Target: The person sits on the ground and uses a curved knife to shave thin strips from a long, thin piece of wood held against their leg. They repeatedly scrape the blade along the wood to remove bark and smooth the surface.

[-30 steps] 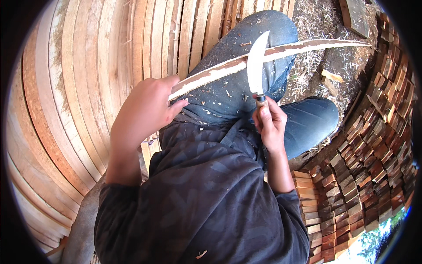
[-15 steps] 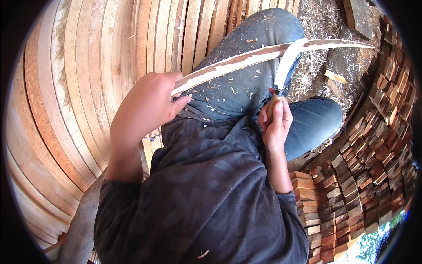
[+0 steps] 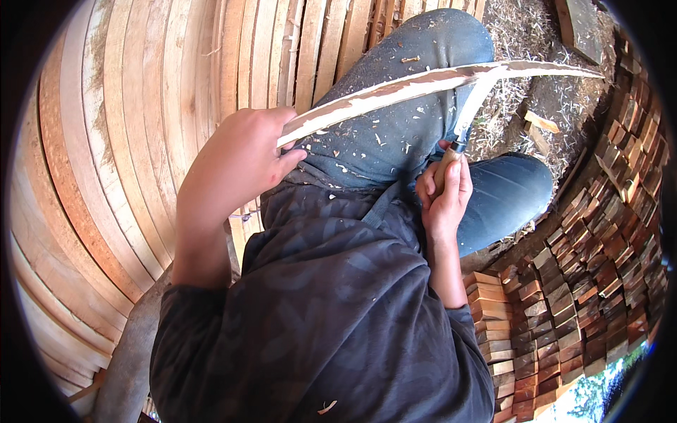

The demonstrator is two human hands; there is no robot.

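Note:
My left hand is closed round the near end of a long wooden strip, its surface patched brown and pale. The strip runs across my raised left thigh and out to the far right. My right hand grips the wooden handle of a knife with a long, bright, slightly curved blade. The blade points away from me, and its upper end meets the strip from below, just beyond the thigh. Small wood chips are scattered on my trousers.
Long sawn boards stand side by side on the left and far side. A stack of cut wood pieces curves along the right. Shavings cover the ground beyond my legs, with a loose offcut and a dark plank among them.
The knife has shifted slightly right, its blade now tilting more to the right and its upper end lower against the strip. The strip has moved slightly, while my left hand has barely moved.

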